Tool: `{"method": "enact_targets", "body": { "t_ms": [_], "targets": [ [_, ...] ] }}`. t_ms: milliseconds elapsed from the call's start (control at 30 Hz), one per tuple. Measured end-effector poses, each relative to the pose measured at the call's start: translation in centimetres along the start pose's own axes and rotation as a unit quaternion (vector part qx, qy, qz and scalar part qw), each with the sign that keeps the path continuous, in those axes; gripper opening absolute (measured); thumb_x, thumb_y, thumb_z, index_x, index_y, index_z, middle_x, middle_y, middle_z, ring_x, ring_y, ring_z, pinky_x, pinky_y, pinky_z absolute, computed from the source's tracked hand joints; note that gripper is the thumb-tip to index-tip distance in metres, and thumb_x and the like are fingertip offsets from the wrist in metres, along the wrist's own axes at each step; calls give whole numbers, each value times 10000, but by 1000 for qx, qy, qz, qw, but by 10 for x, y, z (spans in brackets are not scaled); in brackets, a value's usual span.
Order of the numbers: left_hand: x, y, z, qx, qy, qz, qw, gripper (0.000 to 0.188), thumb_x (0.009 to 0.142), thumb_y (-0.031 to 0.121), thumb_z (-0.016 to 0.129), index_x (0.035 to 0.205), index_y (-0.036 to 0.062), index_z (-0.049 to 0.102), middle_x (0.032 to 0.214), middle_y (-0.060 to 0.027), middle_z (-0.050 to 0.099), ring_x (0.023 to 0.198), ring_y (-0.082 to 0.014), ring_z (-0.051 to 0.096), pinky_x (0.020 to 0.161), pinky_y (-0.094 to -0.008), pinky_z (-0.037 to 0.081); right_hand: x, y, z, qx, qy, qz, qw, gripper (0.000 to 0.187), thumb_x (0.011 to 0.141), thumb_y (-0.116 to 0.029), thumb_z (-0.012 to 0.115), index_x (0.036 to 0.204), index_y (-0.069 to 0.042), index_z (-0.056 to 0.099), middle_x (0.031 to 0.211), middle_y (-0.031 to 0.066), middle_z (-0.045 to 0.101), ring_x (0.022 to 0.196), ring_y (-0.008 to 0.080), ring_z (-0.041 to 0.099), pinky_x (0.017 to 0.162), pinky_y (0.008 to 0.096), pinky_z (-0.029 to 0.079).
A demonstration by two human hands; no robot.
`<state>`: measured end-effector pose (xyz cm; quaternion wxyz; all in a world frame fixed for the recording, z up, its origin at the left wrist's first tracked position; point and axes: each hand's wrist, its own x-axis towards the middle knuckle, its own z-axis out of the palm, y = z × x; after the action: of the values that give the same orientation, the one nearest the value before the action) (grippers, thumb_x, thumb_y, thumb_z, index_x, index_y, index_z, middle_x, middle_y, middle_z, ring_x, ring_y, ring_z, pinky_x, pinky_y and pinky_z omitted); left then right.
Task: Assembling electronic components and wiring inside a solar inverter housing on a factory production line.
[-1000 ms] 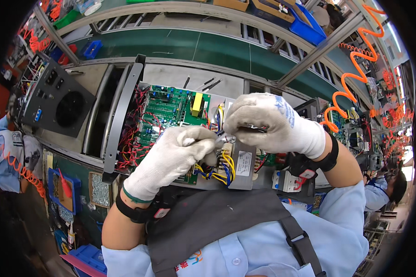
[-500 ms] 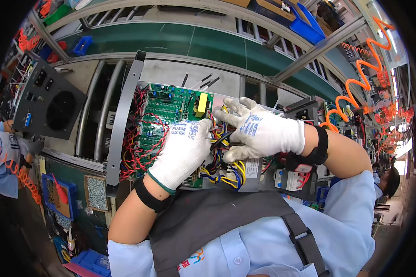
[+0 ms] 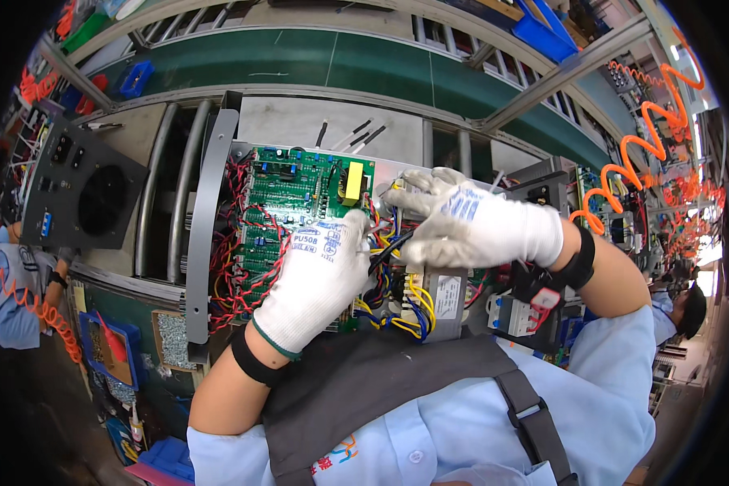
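Note:
Both my hands wear white gloves and work over an open electrical unit with a green circuit board (image 3: 287, 194) and a yellow-wrapped transformer (image 3: 351, 182). My left hand (image 3: 320, 263) lies over the board's near right part, fingers curled together at the wire bundle; what they pinch is hidden. To the right, my right hand (image 3: 466, 220) reaches over the wiring, its fingers bent and the thumb apart from them. A black cable (image 3: 390, 246) runs between the two hands. Yellow and blue wires (image 3: 417, 304) loop beside a labelled metal block (image 3: 447, 298) below my right hand.
A grey panel (image 3: 211, 219) stands along the unit's left side. Another dark unit with a round fan opening (image 3: 104, 201) is farther left, near a co-worker (image 3: 20, 283). Blue bins (image 3: 105, 348) hold small parts at lower left. Orange coiled hoses (image 3: 632, 154) hang at right.
My right hand has shifted slightly right and its spread fingers have bent inward. My left hand has stayed nearly in place over the wires. The view has moved a little.

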<state>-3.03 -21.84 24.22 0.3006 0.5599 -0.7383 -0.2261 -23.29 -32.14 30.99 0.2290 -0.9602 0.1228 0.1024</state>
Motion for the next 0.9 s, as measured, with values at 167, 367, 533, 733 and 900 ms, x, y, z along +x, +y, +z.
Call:
{"method": "enact_targets", "body": {
  "t_ms": [167,367,533,733,900],
  "targets": [
    [6,24,-21,-31,-32,-99,994,98,889,65,489,946,26,558,824,-173,642,734,-340,642,658,-398,498,-11,25,-11,185,170,33,967,245,874,-212,597,994,-6,651,1003,166,639,872,220,623,736,312,493],
    [-19,37,-12,-103,-168,-7,980,103,841,-7,496,938,-4,532,1029,-177,631,765,-327,648,656,-368,514,8,29,-12,-4,12,-16,1000,243,707,-152,646,938,-112,709,1343,152,486,1256,347,430,1034,472,327],
    [-22,38,-3,-7,-207,20,978,145,803,-11,527,935,26,479,1092,-158,597,762,-317,646,607,-382,520,19,32,8,-59,-100,10,993,287,699,-204,668,978,-173,729,1411,140,432,1353,322,332,1060,507,304],
    [-30,29,-1,38,-225,24,973,193,769,13,574,939,34,485,1071,-133,587,738,-292,654,574,-375,513,23,35,24,-36,8,-17,999,145,663,-185,712,787,-111,697,1387,142,450,1304,327,381,1031,508,321],
    [-45,26,6,87,-188,34,978,235,781,55,592,994,65,495,1120,-113,602,695,-275,664,584,-370,524,15,33,24,46,114,-12,992,236,642,-187,753,806,-53,646,1298,135,509,1192,326,482,973,434,384]
  ]
}}
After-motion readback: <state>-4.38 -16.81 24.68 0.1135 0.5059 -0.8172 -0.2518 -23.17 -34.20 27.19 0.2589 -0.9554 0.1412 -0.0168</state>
